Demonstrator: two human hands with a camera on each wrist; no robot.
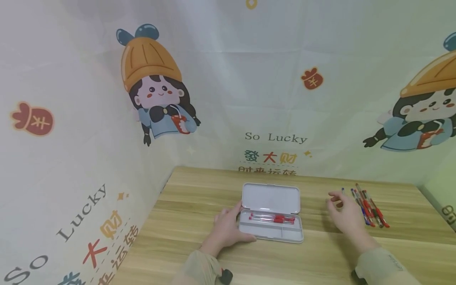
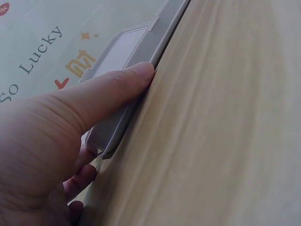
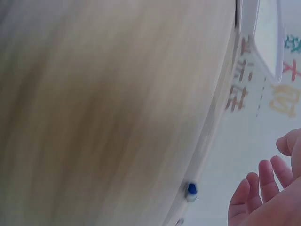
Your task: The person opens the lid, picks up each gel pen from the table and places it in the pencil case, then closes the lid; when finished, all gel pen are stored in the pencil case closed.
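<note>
An open pencil case (image 1: pixel 260 232) lies on the table, its pale lid (image 1: pixel 270 198) tipped back. Clear pens with red caps and grips (image 1: pixel 279 219) fill part of its rear compartment; the front compartments hold none. My left hand (image 1: pixel 228 229) grips the case's left end. In the left wrist view the thumb of that hand (image 2: pixel 47 127) presses along the case's front edge (image 2: pixel 162 33), with fingers round the end. Between the case and the loose pens (image 1: pixel 370 209), my right hand (image 1: pixel 345 215) hovers with loosely bent fingers and holds nothing visible. The right wrist view shows its fingers (image 3: pixel 268 181) apart.
Several red, blue and black pens lie side by side on the wooden table (image 1: pixel 192 198), right of the right hand. A blue pen end (image 1: pixel 343 190) shows just behind that hand. A printed cloth (image 1: pixel 221 79) hangs along the table's back and left sides.
</note>
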